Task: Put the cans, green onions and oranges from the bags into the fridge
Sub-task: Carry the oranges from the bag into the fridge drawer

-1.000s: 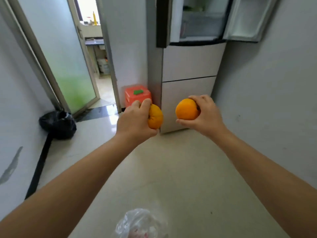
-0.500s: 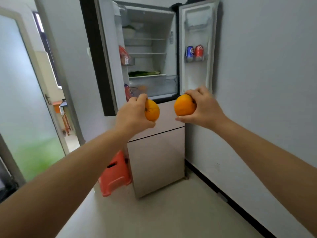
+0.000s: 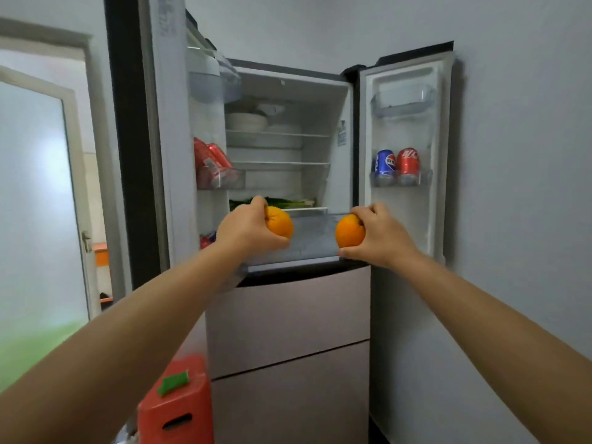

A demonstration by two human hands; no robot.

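Head view, hands: left hand (image 3: 246,230) curled round an orange (image 3: 281,221); right hand (image 3: 379,233) curled round a second orange (image 3: 349,231); both held up before the open fridge (image 3: 288,309), apart from each other.
Head view, fruit: round, smooth-skinned, bright orange, level with the clear crisper drawer (image 3: 315,233).
Head view, markings: blue can (image 3: 384,165) and red can (image 3: 407,163) upright in the right door bin (image 3: 400,180); lettering too blurred to read.
Head view, left door: red cans (image 3: 213,165) leaning in its bin.
Head view, shelves: green onions (image 3: 282,203) lying just above the drawer; white bowls (image 3: 246,121) on the top shelf.
Head view, floor: red plastic stool (image 3: 179,408) beside the fridge.
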